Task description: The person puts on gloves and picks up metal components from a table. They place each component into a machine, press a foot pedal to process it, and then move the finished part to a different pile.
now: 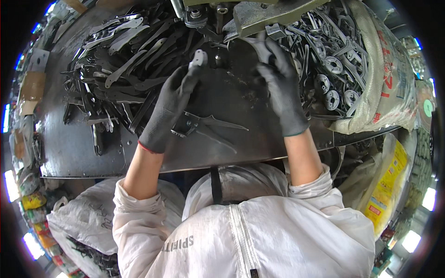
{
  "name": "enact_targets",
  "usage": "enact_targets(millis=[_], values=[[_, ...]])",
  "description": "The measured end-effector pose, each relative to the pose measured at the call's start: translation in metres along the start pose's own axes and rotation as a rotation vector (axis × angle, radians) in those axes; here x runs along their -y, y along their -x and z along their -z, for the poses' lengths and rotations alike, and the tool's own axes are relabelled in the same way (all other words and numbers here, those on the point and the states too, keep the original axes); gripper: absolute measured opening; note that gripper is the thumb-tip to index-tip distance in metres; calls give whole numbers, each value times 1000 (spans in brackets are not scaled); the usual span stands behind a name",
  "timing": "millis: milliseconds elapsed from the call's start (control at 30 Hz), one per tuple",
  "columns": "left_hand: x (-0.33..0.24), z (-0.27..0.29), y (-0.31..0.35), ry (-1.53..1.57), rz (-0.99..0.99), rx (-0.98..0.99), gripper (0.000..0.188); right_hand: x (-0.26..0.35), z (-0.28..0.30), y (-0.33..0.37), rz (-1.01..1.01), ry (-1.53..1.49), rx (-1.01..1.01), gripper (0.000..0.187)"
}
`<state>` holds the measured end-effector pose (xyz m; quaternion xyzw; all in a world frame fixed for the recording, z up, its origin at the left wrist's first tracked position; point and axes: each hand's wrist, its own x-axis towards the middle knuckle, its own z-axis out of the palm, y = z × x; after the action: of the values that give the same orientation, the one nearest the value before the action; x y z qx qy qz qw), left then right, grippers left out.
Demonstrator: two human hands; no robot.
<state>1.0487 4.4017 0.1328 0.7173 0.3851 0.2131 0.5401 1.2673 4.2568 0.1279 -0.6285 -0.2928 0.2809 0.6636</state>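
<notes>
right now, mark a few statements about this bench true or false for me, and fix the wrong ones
1. The left hand and right hand both wear dark gloves. True.
2. The woven sack is at the left end of the tabletop. False: it is at the right end.
3. The left hand holds a pale metal piece. True.
4. The pliers-shaped tool is in the right hand. False: it lies on the tabletop between the forearms, nearer the left one.
5. Flat curved metal pieces are heaped on the tabletop's left side. True.

Workshop: dark metal bench (262, 132), machine (269, 17) over it, heaped metal parts (123, 69), woven sack (396, 85).
</notes>
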Motion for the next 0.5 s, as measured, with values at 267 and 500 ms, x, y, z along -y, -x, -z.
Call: enact_targets(millis=[267, 500], values=[[-20, -17, -28, 337, 70, 193, 34, 23, -30, -19, -304, -237, 202, 23], [-17, -18, -40, 316, 31, 180, 35, 26, -27, -23, -274, -208, 150, 21]])
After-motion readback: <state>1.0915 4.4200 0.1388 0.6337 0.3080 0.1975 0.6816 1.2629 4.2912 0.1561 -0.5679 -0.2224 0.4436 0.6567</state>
